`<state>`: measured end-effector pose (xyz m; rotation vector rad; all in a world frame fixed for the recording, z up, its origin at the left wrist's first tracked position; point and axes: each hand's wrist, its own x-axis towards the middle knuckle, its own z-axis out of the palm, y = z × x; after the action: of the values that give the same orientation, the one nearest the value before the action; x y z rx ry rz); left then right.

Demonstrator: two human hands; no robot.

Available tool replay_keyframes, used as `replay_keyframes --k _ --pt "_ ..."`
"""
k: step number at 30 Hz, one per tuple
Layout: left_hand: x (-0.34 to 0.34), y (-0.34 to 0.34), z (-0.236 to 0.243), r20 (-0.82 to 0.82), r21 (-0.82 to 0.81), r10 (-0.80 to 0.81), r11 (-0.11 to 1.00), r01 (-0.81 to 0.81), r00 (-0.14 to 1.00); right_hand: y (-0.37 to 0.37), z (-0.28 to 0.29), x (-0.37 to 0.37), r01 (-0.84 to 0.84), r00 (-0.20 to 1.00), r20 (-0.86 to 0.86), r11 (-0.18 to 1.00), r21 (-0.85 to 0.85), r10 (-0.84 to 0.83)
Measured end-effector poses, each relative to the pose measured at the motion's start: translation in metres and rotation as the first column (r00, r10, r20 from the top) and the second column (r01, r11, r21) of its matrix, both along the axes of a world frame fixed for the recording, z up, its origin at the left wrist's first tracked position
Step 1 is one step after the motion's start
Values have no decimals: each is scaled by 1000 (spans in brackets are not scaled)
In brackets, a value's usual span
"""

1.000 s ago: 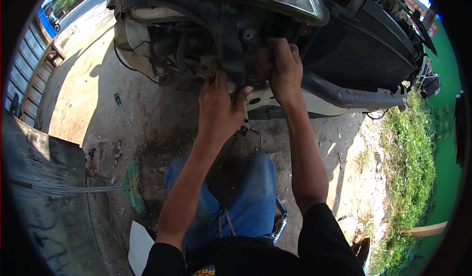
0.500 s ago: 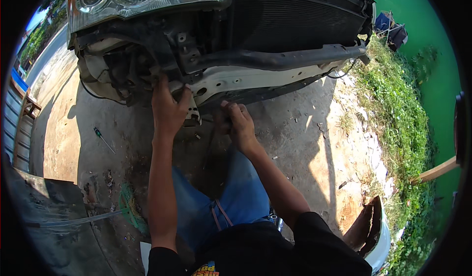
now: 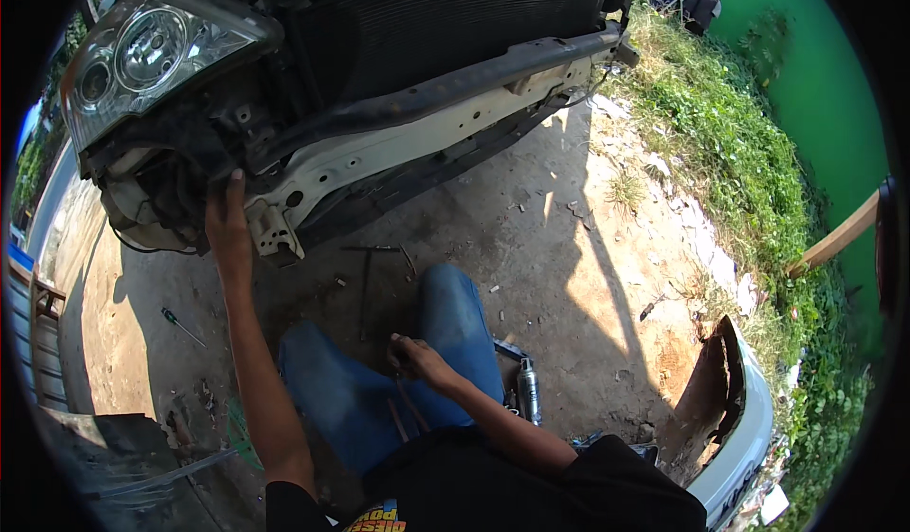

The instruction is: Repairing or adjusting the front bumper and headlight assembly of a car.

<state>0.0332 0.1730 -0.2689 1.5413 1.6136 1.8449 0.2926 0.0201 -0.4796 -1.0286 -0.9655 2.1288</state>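
Observation:
The front of a car with its bumper off fills the upper left, with a headlight (image 3: 152, 50), a black crossbar (image 3: 445, 86) and a white metal crossmember (image 3: 408, 148). My left hand (image 3: 228, 224) reaches up to the dark parts below the headlight, fingers stretched out and touching them beside the crossmember's end bracket (image 3: 275, 233). What lies behind the fingertips is hidden. Over my lap, between the knees, my right hand (image 3: 420, 357) is closed; anything inside it cannot be made out. A T-handle wrench (image 3: 366, 290) lies on the ground between my knees and the car.
A screwdriver (image 3: 182, 327) lies on the concrete at left. Beside my right thigh stands a spray can (image 3: 529, 392). A detached pale bumper (image 3: 744, 447) rests at lower right. Grass (image 3: 730, 143) runs along a green wall (image 3: 815, 86).
My right hand has drawn back from below the crossmember to my lap. My left hand stays at the car. The view has swung right, uncovering the T-handle wrench and spray can.

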Motion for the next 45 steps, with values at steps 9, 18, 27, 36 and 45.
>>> replay_keyframes --k 9,18,27,36,45 --pt "-11 30 19 -165 -386 235 878 -282 958 3 -11 30 136 990 -41 991 6 -136" --pt "-33 44 12 -273 -478 167 831 -284 948 6 -16 69 324 945 -16 943 -81 -326" --pt "-31 39 10 -211 -450 122 869 -207 970 7 -3 75 313 940 -128 948 -55 -318" --pt "-23 38 10 -288 -436 223 835 -335 931 1 -15 69 308 929 -198 950 -55 -313" --pt "-25 38 10 -240 -440 179 856 -272 954 6 -6 72 333 929 -154 942 -50 -337"
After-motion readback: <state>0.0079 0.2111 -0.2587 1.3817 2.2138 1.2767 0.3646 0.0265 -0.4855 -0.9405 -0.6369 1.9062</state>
